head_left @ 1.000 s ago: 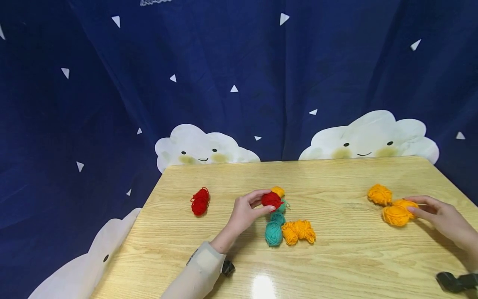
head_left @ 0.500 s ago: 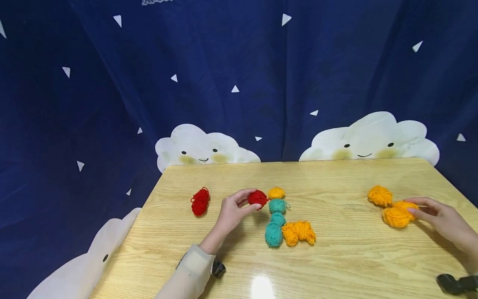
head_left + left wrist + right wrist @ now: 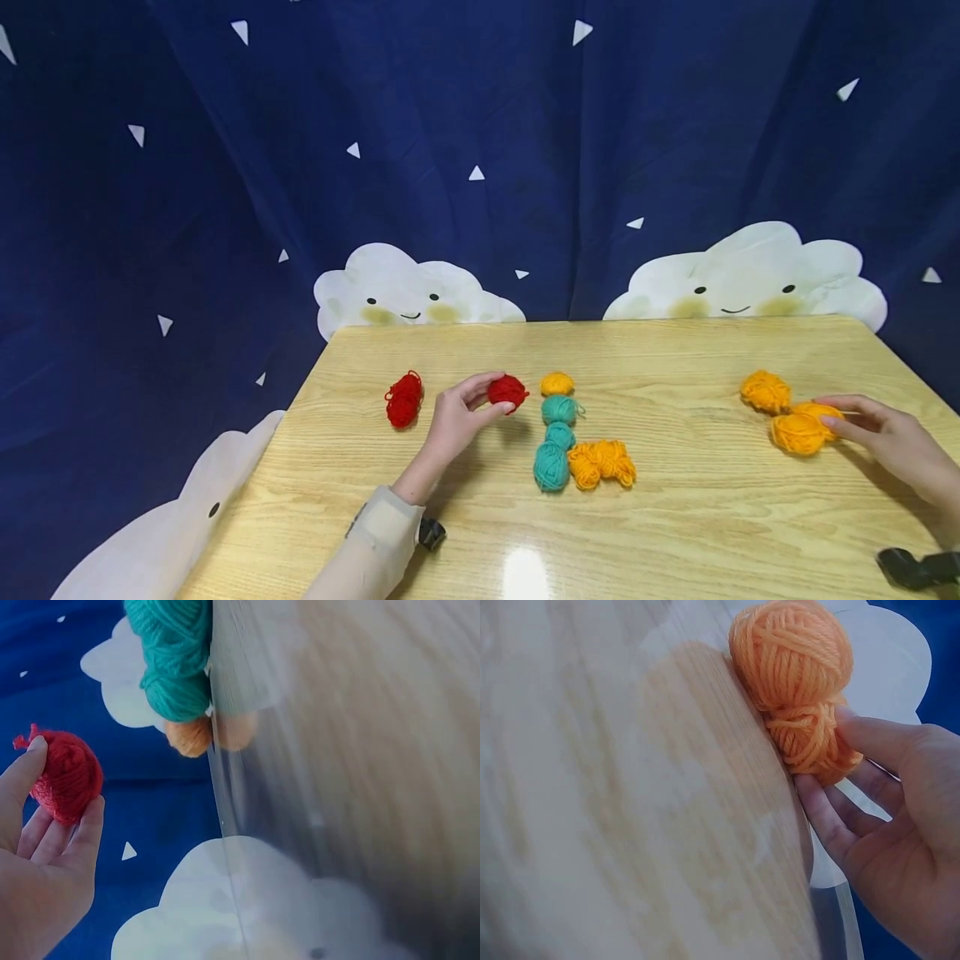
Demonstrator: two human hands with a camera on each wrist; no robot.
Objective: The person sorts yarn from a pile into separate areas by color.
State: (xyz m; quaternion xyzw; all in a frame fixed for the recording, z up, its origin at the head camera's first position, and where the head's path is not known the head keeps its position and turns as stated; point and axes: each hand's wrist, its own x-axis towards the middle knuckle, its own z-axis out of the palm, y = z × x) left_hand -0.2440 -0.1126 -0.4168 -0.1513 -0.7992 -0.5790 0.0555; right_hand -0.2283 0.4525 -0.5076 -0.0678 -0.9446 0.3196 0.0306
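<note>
A red skein [image 3: 404, 401] is lying on the desk [image 3: 697, 475] at left. Next, the left hand [image 3: 455, 418] is pinching a red ball [image 3: 507, 393] above the desk; a light grip, minding the loose strand [image 3: 21, 741], should serve. Teal balls [image 3: 551, 467] are running away in a line, an orange nub [image 3: 557, 383] at the far end, an orange bundle [image 3: 602, 464] near right. Rightmost, the right hand [image 3: 900, 442] is pinching an orange ball [image 3: 806, 742] against a larger companion [image 3: 791, 652]; soft steadying should prevent rolling.
</note>
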